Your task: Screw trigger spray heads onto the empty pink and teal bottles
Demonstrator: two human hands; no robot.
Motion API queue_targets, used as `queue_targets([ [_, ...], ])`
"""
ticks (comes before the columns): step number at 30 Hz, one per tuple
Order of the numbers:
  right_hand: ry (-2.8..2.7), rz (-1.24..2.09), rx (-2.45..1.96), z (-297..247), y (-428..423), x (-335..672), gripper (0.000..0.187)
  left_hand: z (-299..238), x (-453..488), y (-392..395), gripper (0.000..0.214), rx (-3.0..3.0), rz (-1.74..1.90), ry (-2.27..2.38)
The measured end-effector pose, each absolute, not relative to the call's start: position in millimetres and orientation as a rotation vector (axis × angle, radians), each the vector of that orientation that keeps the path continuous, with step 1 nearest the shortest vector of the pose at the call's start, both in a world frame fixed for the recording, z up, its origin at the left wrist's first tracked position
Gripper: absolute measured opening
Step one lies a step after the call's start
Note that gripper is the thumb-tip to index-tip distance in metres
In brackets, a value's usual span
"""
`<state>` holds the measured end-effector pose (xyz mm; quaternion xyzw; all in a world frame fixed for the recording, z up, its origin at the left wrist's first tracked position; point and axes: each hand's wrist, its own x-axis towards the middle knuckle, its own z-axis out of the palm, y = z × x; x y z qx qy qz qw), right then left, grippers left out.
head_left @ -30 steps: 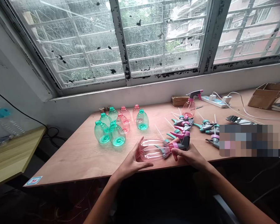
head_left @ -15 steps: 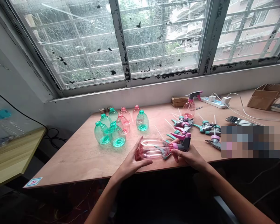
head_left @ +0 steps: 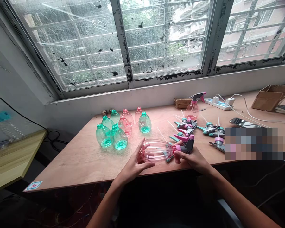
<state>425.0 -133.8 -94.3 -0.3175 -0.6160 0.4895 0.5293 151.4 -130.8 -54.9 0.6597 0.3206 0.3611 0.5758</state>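
A clear pink spray bottle [head_left: 156, 150] lies sideways between my hands, above the front edge of the table. My left hand [head_left: 139, 161] is closed round its base end, thumb along the near side. At the neck, my right hand [head_left: 187, 158] grips the pink collar below the grey and pink trigger head [head_left: 187, 143]. The head sits on the bottle's neck, and a tube shows inside. Just behind lie loose trigger sprayer heads [head_left: 187, 126], pink, teal and grey, with thin white tubes. Another pink spray bottle [head_left: 192, 110] stands upright with its head on.
Several green bottles [head_left: 118, 137] and pink bottles [head_left: 125, 125] without heads stand on the table's left half. Toward the right are a phone [head_left: 245, 122], a power strip [head_left: 218, 103] with white cables, and an open cardboard box [head_left: 267, 98]. A small brown box [head_left: 182, 103] lies by the wall.
Almost nothing differs. Both hands keep hold of the spray bottle in the same place; the fingers of my right hand have shifted very slightly at the collar.
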Motion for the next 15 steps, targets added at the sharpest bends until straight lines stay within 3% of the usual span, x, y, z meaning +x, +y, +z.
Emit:
queue_targets([
  [6, -1.409, 1.222, -0.748, -92.6, -135.6, 423.0, 0.023, -60.3, 148.7, -130.6, 0.116, 1.618, 0.866, 0.782],
  [11, -1.405, 1.239, -0.724, -93.6, -134.7, 423.5, 0.022, -54.1, 149.5, -131.8, 0.09, 1.574, 0.787, 0.74],
  [15, -1.417, 1.151, -0.784, -96.0, -132.5, 425.6, 0.022, -55.4, 150.9, -133.5, 0.107, 1.595, 0.837, 0.76],
])
